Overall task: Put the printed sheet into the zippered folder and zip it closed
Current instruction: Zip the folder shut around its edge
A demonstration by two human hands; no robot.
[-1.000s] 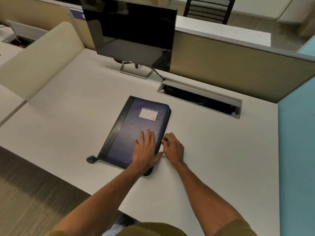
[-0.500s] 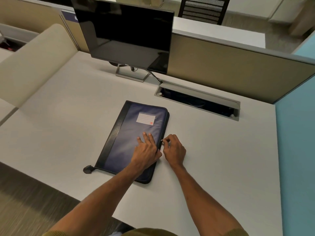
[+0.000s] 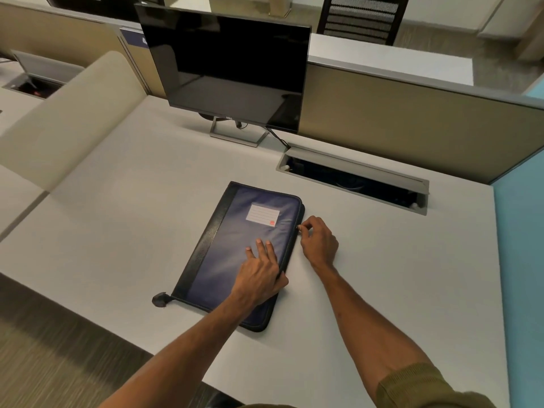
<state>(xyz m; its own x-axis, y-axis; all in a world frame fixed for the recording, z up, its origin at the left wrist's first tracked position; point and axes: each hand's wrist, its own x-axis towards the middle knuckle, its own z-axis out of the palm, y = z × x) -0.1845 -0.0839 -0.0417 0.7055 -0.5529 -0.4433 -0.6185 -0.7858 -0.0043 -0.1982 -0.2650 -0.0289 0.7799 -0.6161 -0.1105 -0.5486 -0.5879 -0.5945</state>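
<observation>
Two hands at work on a dark blue zippered folder [image 3: 235,248], lying shut and flat near the middle of the white desk [image 3: 382,275], closer to the near edge than the far one. Left hand [image 3: 259,278] pressed palm-down on the cover near the folder's right edge, fingers spread and gripping nothing. Right hand [image 3: 319,241] just beside that right edge, thumb and forefinger pinched narrowly on the small zipper pull [image 3: 298,228] (barely visible), most of the way up the side. White label [image 3: 262,214] with a red mark on the cover's far part. Black tab [image 3: 160,300] protruding from the folder's near-left corner. Dark monitor [image 3: 229,69] toward the far edge; open cable tray [image 3: 353,179] to its right. No sign of the printed sheet itself.
</observation>
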